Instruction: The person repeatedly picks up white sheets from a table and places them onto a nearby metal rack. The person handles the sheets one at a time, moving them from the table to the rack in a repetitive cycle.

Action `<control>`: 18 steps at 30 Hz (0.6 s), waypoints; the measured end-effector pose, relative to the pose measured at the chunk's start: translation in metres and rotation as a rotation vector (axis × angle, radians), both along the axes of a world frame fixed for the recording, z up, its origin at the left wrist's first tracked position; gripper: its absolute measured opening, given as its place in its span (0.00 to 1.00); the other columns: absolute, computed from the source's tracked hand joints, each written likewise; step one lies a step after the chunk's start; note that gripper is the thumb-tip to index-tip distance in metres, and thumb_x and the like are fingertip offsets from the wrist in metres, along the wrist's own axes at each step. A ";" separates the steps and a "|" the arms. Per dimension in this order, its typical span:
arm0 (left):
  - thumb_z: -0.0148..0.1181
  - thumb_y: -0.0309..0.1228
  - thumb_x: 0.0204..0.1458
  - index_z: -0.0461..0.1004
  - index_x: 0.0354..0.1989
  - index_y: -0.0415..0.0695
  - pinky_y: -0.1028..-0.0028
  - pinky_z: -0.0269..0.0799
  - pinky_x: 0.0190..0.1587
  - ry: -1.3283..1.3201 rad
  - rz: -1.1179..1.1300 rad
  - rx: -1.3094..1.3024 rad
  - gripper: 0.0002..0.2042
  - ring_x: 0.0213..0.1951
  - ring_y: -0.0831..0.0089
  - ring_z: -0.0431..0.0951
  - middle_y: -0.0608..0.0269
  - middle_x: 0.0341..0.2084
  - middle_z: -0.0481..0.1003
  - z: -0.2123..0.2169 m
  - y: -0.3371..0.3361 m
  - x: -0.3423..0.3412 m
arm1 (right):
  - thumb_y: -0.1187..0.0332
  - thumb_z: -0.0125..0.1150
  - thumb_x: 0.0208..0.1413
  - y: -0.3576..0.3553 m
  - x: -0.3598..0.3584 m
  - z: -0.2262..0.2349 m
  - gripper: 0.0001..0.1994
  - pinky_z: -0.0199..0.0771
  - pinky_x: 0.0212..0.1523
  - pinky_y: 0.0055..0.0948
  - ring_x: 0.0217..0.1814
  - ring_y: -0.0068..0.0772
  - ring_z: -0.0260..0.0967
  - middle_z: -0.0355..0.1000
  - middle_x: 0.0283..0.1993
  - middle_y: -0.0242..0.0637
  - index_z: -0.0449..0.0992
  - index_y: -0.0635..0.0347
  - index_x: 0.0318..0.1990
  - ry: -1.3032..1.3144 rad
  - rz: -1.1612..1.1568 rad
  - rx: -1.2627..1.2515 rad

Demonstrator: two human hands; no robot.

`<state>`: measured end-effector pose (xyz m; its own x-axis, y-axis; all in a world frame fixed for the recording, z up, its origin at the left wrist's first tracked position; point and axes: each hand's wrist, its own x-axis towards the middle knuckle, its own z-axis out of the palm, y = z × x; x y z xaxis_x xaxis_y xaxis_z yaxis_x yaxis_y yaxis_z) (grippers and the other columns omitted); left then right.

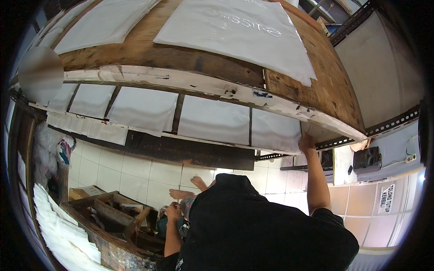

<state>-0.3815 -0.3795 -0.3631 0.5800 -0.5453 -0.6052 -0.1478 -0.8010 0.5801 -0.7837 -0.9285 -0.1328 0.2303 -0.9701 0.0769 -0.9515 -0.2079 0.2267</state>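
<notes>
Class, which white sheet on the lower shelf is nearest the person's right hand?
The rightmost sheet in that row: its end lies beside the right hand; the others lie farther left.

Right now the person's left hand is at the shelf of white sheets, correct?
No, the head view shows the right hand at the shelf of white sheets; the left hand is down by the wooden box.

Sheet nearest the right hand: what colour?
The sheet looks greyish white, best in the head view.
</notes>
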 end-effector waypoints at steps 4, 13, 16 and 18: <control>0.59 0.36 0.55 0.79 0.41 0.38 0.61 0.77 0.40 0.011 0.070 -0.055 0.14 0.35 0.53 0.83 0.44 0.31 0.81 -0.015 0.005 -0.008 | 0.66 0.51 0.58 0.000 0.035 0.029 0.19 0.71 0.57 0.52 0.57 0.63 0.70 0.72 0.54 0.61 0.70 0.68 0.53 0.074 -0.052 0.106; 0.55 0.37 0.56 0.77 0.43 0.38 0.52 0.75 0.48 -0.172 0.263 -0.127 0.15 0.43 0.42 0.80 0.40 0.36 0.80 0.014 0.018 0.001 | 0.72 0.58 0.59 0.110 0.285 0.085 0.17 0.72 0.40 0.32 0.34 0.35 0.71 0.73 0.36 0.43 0.75 0.63 0.56 -0.631 0.701 0.465; 0.55 0.39 0.56 0.78 0.44 0.40 0.51 0.74 0.50 -0.174 0.426 -0.142 0.16 0.43 0.41 0.79 0.40 0.36 0.80 0.032 0.021 0.009 | 0.71 0.58 0.60 0.176 0.362 0.073 0.17 0.74 0.44 0.34 0.40 0.39 0.75 0.76 0.41 0.46 0.75 0.64 0.56 -0.623 0.971 0.738; 0.55 0.39 0.57 0.77 0.46 0.41 0.50 0.73 0.49 -0.207 0.559 -0.176 0.16 0.45 0.42 0.78 0.38 0.41 0.78 0.049 0.027 0.011 | 0.73 0.58 0.60 0.224 0.402 0.048 0.16 0.72 0.40 0.27 0.36 0.24 0.70 0.74 0.37 0.35 0.76 0.64 0.55 -0.738 1.245 0.911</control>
